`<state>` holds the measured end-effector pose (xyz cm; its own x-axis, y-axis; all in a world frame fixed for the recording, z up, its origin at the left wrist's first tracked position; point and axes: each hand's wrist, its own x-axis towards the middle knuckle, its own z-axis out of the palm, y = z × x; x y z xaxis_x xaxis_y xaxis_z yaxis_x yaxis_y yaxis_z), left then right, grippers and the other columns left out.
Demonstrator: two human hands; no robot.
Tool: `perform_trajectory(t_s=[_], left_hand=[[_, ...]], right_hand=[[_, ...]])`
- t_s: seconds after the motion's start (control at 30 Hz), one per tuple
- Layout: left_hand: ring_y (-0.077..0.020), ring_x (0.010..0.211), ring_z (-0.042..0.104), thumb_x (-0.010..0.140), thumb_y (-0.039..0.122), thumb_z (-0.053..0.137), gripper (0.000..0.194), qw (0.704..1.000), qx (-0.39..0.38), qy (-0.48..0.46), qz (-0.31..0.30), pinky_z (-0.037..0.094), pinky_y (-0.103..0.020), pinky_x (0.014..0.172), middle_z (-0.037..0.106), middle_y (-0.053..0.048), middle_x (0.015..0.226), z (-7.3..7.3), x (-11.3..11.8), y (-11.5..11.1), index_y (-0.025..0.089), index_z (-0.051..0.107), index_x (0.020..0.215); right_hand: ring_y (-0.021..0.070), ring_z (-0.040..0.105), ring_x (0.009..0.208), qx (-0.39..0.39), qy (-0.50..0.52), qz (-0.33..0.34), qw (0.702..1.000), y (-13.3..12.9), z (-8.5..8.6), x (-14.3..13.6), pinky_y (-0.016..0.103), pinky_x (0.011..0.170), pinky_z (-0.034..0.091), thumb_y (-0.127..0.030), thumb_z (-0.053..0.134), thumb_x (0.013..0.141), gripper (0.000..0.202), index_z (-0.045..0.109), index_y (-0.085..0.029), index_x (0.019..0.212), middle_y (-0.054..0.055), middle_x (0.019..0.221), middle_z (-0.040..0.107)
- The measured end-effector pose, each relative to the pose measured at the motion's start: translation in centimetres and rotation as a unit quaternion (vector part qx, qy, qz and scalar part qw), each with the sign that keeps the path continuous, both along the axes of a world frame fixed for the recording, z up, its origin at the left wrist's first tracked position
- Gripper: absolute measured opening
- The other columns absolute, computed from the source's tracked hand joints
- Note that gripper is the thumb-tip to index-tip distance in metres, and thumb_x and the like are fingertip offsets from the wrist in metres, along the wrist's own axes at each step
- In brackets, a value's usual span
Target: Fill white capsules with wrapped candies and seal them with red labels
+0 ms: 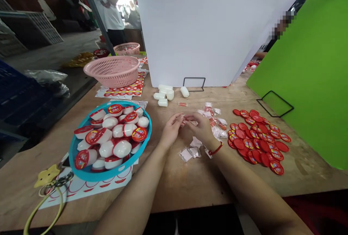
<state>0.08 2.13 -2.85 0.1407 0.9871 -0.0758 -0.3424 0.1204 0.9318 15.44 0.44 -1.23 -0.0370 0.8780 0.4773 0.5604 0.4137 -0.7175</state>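
Fingertips of the left hand (pixel 171 130) and right hand (pixel 201 128) come together over the table, curled and pinched around a small piece (pixel 184 120) that they mostly cover. It sits right at the tips, raised between the two thumbs; whether it is a packet like those nearby, I cannot tell. It looks light, needing little force. If it is a packet, it should be soft, crinkly and a little slippery, best held by its flat edges, with fingertips rather than a full grip.

Too little shows to say which way the piece points or how its long axis runs. Just ahead of the fingers, a red packet (pixel 183 104) lies with its long axis running left to right. Farther ahead, a single white cup (pixel 184 92) slants, its near end to the right, beside a cluster of white cups (pixel 163 95).

Clear packets (pixel 186 154) lie nearer the body than the fingers, and mixed packets (pixel 217 130) spread to their right. Farther right are red lids (pixel 263 148); well to the left is the blue basin (pixel 104 176) of white-and-red containers (pixel 122 149).
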Motion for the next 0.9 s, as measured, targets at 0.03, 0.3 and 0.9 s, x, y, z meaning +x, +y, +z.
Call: perform_trajectory(t_s=[0.03,0.3,0.9], left_hand=[[-0.0122,0.076,0.062,0.079,0.049,0.078,0.04,0.999,-0.012,-0.019,-0.025,0.05,-0.024,0.075,0.072,-0.003,0.091,0.4,0.1,-0.4,0.019,0.074,0.105],[-0.0112,0.091,0.066,0.071,0.024,0.087,0.038,0.98,-0.123,-0.119,-0.103,0.048,-0.023,0.083,0.074,-0.004,0.104,2.1,0.0,-1.7,0.019,0.076,0.107],[-0.0162,0.07,0.068,0.061,0.029,0.079,0.038,0.996,-0.075,0.003,0.041,0.048,-0.024,0.061,0.067,0.002,0.079,1.2,-1.2,0.1,0.021,0.055,0.089]], right_hand=[[0.0221,0.07,0.088,0.029,-0.023,-0.001,0.999,-0.3,-0.1,0.0,0.038,0.085,0.056,-0.029,0.069,0.09,0.012,0.074,-0.023,0.098,0.005,0.092,0.077],[0.0202,0.061,0.082,0.057,-0.04,-0.033,0.997,-0.6,0.0,-0.3,0.033,0.068,0.053,-0.023,0.062,0.087,0.008,0.07,-0.021,0.085,0.006,0.089,0.063],[0.0224,0.056,0.097,-0.085,-0.318,0.363,0.872,-2.5,1.6,0.4,0.037,0.092,0.041,-0.028,0.082,0.08,0.01,0.076,-0.022,0.084,0.006,0.095,0.068]])
